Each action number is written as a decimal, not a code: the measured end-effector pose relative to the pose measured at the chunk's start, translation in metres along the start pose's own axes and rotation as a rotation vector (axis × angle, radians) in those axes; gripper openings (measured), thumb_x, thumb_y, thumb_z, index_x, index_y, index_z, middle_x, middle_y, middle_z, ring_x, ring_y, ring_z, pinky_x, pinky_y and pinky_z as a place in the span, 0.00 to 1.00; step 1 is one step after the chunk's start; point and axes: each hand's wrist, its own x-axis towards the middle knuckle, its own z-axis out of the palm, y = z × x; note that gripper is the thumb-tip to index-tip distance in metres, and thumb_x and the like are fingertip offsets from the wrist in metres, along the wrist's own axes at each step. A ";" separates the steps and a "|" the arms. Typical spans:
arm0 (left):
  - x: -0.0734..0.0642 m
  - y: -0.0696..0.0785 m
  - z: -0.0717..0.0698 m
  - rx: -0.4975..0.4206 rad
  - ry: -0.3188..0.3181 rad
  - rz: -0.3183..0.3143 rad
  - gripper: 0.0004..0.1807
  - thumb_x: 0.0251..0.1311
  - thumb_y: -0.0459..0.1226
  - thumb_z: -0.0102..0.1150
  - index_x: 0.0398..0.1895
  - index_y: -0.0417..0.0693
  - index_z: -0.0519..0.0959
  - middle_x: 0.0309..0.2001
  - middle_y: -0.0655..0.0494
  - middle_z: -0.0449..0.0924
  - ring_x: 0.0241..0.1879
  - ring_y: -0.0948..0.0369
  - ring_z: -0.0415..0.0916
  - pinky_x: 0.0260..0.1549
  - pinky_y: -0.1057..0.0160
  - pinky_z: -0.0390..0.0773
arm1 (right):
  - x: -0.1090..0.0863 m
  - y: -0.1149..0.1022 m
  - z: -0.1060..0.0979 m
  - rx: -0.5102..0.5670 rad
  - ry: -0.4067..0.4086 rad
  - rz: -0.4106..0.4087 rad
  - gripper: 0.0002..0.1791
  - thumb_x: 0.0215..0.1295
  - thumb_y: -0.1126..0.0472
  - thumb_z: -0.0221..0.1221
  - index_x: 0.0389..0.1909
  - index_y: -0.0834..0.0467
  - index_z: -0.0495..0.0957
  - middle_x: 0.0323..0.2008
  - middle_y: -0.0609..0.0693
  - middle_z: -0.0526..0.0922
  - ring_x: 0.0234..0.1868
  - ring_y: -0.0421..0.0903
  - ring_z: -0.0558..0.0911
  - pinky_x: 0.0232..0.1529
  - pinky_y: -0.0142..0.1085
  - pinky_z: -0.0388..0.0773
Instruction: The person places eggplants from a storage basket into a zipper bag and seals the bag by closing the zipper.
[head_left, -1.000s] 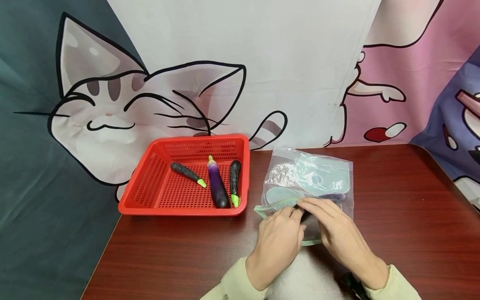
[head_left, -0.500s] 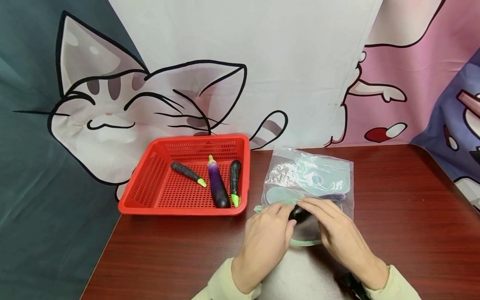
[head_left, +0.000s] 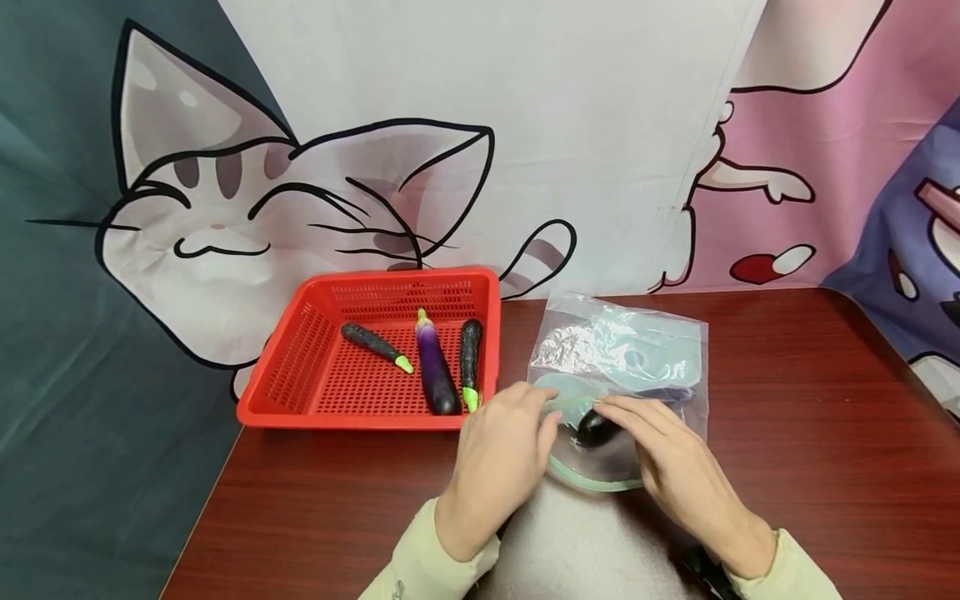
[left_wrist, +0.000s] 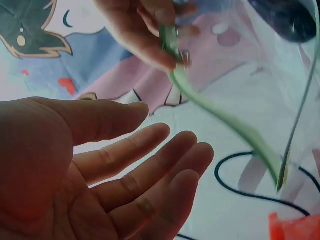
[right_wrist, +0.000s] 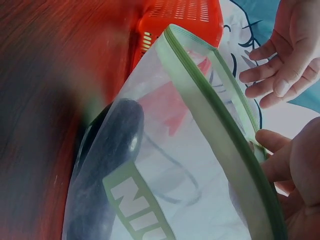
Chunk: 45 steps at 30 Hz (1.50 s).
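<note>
head view: the left hand [head_left: 492, 463] hangs palm down just beside the open mouth of a clear zip bag [head_left: 626, 357], its fingers extended and released, grasping nothing; both wrist views show a gap between it and the bag. the right hand [head_left: 681, 468] grasps the bag's green zip rim [right_wrist: 225, 122], which the left wrist view shows pinched between thumb and fingers. the bag lies at eleven o'clock from the right hand, on the dark red wooden table [head_left: 810, 417]. a black eggplant [head_left: 597, 427] lies inside the bag, at two o'clock from the left hand; the right wrist view shows its rounded end behind the film, above a green printed label [right_wrist: 140, 202].

a red basket [head_left: 352, 422] stands at ten o'clock from the left hand. in it lies a purple eggplant [head_left: 437, 371], with one slim dark vegetable [head_left: 369, 342] at ten o'clock from it and another dark vegetable [head_left: 470, 358] at three o'clock, both green-tipped. behind the basket, a printed cat [head_left: 202, 275] smiles on the backdrop.
</note>
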 end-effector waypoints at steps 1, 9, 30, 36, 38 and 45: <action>0.001 -0.003 -0.001 -0.003 0.012 -0.008 0.10 0.62 0.42 0.67 0.45 0.50 0.87 0.39 0.59 0.85 0.35 0.59 0.85 0.27 0.60 0.80 | 0.000 0.000 0.000 0.002 -0.004 0.002 0.25 0.80 0.61 0.35 0.55 0.63 0.81 0.53 0.55 0.82 0.52 0.51 0.79 0.65 0.26 0.62; 0.011 -0.025 -0.017 -0.021 0.045 -0.071 0.10 0.62 0.41 0.67 0.46 0.50 0.86 0.42 0.59 0.86 0.36 0.57 0.85 0.28 0.57 0.81 | 0.001 0.000 0.001 0.003 0.010 -0.008 0.24 0.80 0.62 0.36 0.55 0.64 0.81 0.53 0.55 0.82 0.52 0.51 0.80 0.65 0.27 0.63; 0.048 -0.088 -0.039 0.064 -0.185 -0.123 0.15 0.66 0.40 0.64 0.54 0.48 0.83 0.50 0.52 0.84 0.45 0.53 0.84 0.41 0.51 0.82 | 0.000 0.000 0.004 0.011 0.010 -0.011 0.24 0.80 0.62 0.35 0.55 0.64 0.81 0.53 0.56 0.82 0.50 0.52 0.81 0.64 0.26 0.62; 0.054 -0.112 -0.040 0.083 -0.208 -0.135 0.16 0.67 0.40 0.62 0.55 0.46 0.83 0.52 0.49 0.85 0.52 0.48 0.82 0.48 0.48 0.80 | 0.000 0.000 0.005 0.010 0.002 -0.010 0.25 0.80 0.62 0.35 0.55 0.64 0.81 0.53 0.56 0.82 0.51 0.51 0.80 0.64 0.26 0.62; 0.056 -0.119 -0.042 0.093 -0.213 -0.145 0.15 0.68 0.39 0.61 0.55 0.45 0.83 0.52 0.48 0.84 0.52 0.49 0.82 0.48 0.47 0.79 | 0.000 0.001 0.005 0.009 0.010 -0.014 0.24 0.80 0.62 0.35 0.55 0.64 0.81 0.53 0.56 0.82 0.51 0.51 0.81 0.64 0.26 0.63; 0.064 -0.141 -0.054 0.131 -0.248 -0.173 0.16 0.69 0.40 0.59 0.55 0.43 0.83 0.51 0.46 0.84 0.43 0.50 0.82 0.41 0.48 0.80 | 0.000 0.001 0.004 0.007 0.004 -0.016 0.25 0.80 0.62 0.35 0.55 0.64 0.81 0.53 0.55 0.82 0.51 0.51 0.81 0.64 0.25 0.62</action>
